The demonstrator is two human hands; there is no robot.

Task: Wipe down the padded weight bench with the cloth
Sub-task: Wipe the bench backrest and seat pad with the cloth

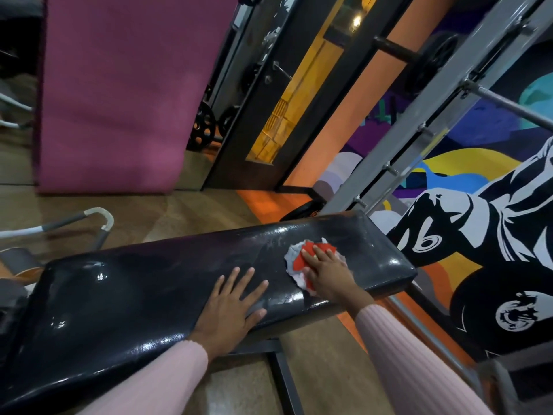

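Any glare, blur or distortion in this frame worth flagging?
Head view: wide-angle bending tilts the rack and the horizon; small glare spots on the bench pad; pink mat soft and blurred; left hand, right hand and cloth reasonably sharp; light dim.

So the counter (134, 283) here is a long black padded bench top, glossy vinyl, running from lower left up toward the right, and it sits on a dark metal frame (278, 372) over a tan floor (185, 211). The padding looks scuffed and a bit streaky near the far right end, with light glinting off it in spots. Directly on it: a crumpled cloth (296, 259), grey-white with red patches, near that right end, pressed flat under the right hand (326, 271) with the fingers spread out straight. The left hand (230, 307) lies palm down on the bare padding just beside the cloth, fingers splayed, near the front edge.
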